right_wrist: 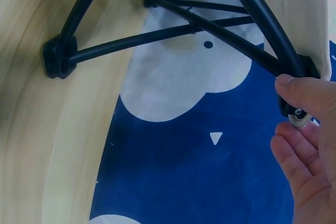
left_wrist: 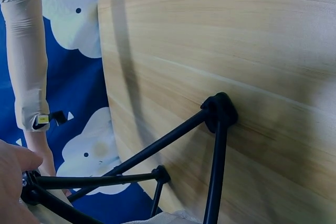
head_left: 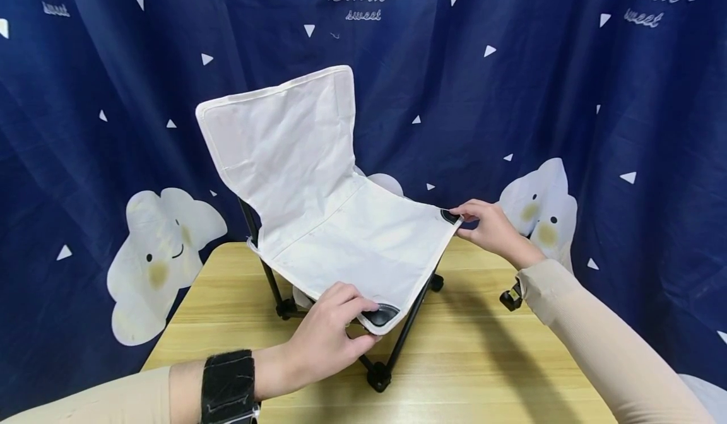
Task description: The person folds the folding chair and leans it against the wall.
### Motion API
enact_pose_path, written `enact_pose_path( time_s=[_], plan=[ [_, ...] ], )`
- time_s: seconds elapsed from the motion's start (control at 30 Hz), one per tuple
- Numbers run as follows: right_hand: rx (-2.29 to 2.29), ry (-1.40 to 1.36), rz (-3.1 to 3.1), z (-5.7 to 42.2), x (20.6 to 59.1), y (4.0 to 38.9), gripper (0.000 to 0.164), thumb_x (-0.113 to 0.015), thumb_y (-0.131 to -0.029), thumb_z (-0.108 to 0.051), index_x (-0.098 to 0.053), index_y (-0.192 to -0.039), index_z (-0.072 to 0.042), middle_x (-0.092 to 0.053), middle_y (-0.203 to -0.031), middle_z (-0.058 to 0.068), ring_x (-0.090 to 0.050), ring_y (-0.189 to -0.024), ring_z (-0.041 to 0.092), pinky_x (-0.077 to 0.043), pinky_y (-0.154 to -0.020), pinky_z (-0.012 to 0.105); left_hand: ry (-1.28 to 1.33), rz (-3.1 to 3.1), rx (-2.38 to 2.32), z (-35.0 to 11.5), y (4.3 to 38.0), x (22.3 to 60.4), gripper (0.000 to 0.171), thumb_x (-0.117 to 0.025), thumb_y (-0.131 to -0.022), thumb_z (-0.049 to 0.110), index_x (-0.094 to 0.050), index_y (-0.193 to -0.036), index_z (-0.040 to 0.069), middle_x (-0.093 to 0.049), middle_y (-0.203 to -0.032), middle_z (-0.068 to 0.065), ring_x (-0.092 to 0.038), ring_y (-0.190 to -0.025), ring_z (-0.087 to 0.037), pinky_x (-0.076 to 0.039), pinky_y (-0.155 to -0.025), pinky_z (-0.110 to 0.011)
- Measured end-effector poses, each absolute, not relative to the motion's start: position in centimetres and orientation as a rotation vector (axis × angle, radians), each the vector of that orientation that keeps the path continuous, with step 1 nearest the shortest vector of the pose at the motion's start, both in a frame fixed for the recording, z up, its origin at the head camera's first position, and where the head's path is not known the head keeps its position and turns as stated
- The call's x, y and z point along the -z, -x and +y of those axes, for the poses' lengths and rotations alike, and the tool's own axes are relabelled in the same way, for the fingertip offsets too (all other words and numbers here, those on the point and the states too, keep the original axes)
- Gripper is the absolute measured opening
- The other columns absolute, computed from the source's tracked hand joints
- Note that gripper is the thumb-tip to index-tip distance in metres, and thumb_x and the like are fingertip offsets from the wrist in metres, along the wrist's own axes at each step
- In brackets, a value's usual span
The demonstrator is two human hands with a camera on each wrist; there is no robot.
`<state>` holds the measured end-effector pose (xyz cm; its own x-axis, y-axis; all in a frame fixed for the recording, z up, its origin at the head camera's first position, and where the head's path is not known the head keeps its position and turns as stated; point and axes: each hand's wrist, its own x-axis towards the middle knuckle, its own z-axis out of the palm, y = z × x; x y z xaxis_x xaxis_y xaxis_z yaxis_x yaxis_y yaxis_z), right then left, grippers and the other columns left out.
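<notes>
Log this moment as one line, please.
white chair: unfolded on wooden table | left hand: grips one front seat corner | right hand: grips other front corner | blue curtain: behind

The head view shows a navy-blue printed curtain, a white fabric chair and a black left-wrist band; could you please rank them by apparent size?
1. Navy-blue printed curtain
2. White fabric chair
3. Black left-wrist band
</notes>
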<state>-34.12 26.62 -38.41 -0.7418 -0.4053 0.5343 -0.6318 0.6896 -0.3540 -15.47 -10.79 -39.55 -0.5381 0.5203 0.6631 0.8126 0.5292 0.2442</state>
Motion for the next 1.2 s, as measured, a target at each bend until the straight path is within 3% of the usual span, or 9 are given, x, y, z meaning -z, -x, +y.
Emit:
enact_pose_path(
  time_s=[0.53, 0.8, 1.2],
  plan=[
    [-0.723, -0.857, -2.418, 26.5, 38.8, 34.0, 0.042, -0.086, -0.079, 0.017, -0.077, -0.119, 0.009, -0.077, -0.112, 0.024, -0.077, -0.091, 0.038, -0.067, -0.083, 0.054, 1.215, -2.156, 0.735, -10.8, 16.1, 39.7, 0.035, -0.097, -0.076, 0.007, -0.080, -0.106, 0.012, -0.072, -0.099, 0.005, -0.062, -0.099, -0.013, -0.056, -0.086, -0.021],
    [-0.664, -0.858, -2.382, 26.1, 38.7, 34.1, 0.043, -0.086, -0.078, 0.017, -0.079, -0.119, 0.008, -0.078, -0.109, 0.023, -0.078, -0.089, 0.037, -0.067, -0.079, 0.053, 1.277, -2.068, 0.652, -11.0, 16.9, 39.0, 0.039, -0.100, -0.071, 0.006, -0.082, -0.105, 0.010, -0.078, -0.095, 0.005, -0.065, -0.089, -0.011, -0.057, -0.082, -0.020],
    [-0.644, -0.843, -2.407, 25.2, 37.9, 33.9, 0.041, -0.085, -0.081, 0.014, -0.079, -0.121, 0.007, -0.078, -0.110, 0.023, -0.077, -0.090, 0.037, -0.066, -0.079, 0.052, 1.278, -2.044, 0.647, -11.2, 17.4, 38.3, 0.036, -0.100, -0.070, 0.003, -0.084, -0.102, 0.010, -0.078, -0.094, 0.004, -0.066, -0.089, -0.012, -0.057, -0.082, -0.019]
  ],
)
